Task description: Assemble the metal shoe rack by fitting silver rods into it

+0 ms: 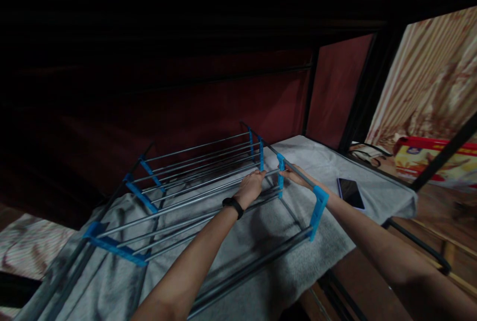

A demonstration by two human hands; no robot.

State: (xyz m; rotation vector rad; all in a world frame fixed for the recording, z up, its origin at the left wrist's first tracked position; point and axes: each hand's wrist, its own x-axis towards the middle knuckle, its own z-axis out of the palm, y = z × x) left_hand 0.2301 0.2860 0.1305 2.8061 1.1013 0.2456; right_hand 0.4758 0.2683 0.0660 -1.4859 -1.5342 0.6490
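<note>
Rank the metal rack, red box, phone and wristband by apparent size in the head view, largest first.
1. metal rack
2. red box, farther away and partly cut off
3. phone
4. wristband

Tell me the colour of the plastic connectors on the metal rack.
Bright blue, clearest in the head view: the connectors on the rack.

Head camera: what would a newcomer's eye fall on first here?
The metal rack with bright blue connectors lying on a grey cloth mid-frame stands out against the dark surroundings. The left hand curls its fingers round a rod and the right hand lies on the side rail, both at the rack's right end. A dark phone lies on the cloth to the right, a red box beyond it.
</note>
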